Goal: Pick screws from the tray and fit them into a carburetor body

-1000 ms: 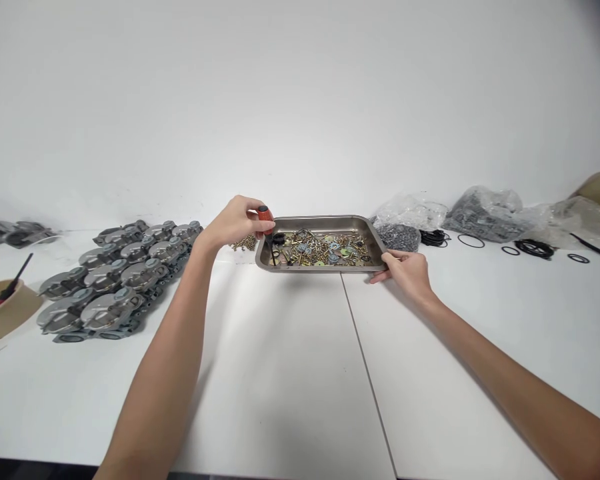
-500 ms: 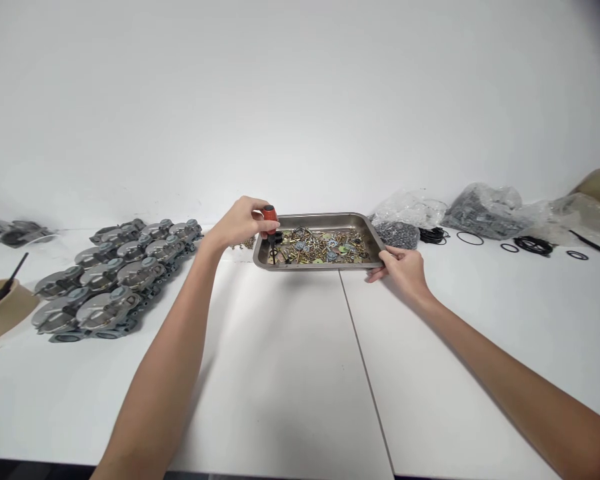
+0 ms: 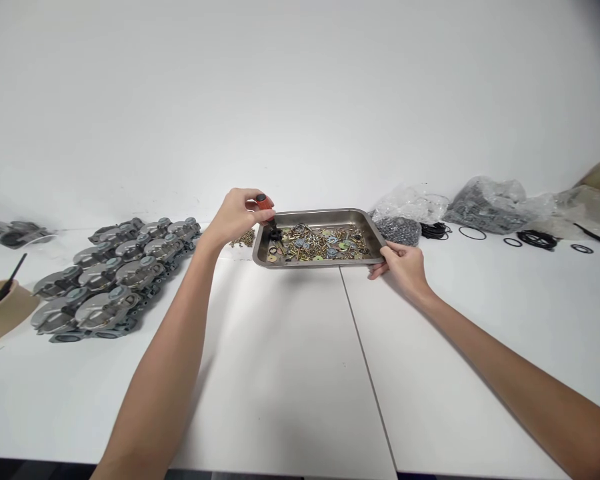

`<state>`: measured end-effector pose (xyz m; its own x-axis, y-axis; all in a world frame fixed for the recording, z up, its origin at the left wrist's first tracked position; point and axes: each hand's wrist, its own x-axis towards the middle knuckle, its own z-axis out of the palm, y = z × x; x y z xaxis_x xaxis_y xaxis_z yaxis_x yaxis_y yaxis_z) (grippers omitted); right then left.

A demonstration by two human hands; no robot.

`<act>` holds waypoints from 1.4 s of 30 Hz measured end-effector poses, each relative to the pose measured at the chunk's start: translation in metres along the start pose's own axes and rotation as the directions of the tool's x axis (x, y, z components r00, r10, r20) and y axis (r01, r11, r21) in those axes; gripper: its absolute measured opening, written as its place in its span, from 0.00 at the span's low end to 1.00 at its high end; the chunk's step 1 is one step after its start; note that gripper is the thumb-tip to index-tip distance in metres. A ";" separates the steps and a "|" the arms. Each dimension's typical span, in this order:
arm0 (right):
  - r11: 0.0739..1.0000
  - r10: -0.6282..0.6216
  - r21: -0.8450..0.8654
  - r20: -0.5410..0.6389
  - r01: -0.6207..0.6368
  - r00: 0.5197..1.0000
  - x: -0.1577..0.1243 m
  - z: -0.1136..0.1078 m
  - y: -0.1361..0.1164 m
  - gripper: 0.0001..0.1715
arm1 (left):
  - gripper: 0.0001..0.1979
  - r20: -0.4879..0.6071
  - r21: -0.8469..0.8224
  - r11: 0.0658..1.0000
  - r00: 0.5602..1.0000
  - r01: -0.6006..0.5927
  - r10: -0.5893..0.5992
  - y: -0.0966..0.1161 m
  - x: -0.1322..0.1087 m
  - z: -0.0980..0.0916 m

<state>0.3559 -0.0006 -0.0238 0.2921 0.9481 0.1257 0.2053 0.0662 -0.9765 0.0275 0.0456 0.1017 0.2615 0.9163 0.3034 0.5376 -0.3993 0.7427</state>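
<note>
On the near part of the white table (image 3: 280, 373), both forearms reach forward, well apart. The right hand (image 3: 403, 267) is closed on the near right corner of the steel tray (image 3: 310, 263), fingers curled on its rim. The tray sits flat across the table seam and holds mixed fasteners (image 3: 325, 243), brass and silver. At the tray's far left corner, the left hand (image 3: 237, 217) is clamped around the orange-handled screwdriver (image 3: 263, 201), its black shaft pointing down into the tray. Loose screws (image 3: 244, 239) lie just left of the tray. Grey metal castings (image 3: 115, 273) are ranked further left. Plastic bags (image 3: 410, 215) and black O-rings (image 3: 473, 233) lie to the far right.
</note>
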 end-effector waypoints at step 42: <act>1.000 0.000 0.030 0.001 0.000 1.000 0.000 0.002 0.001 0.22 | 0.11 -0.205 0.032 0.999 0.979 0.020 -0.013 0.009 -0.016 -0.037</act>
<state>0.3543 0.0001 -0.0246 0.2910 0.9484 0.1256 0.1775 0.0754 -0.9812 -0.0021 0.0286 0.1255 0.0845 0.9084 0.4094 0.5679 -0.3815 0.7293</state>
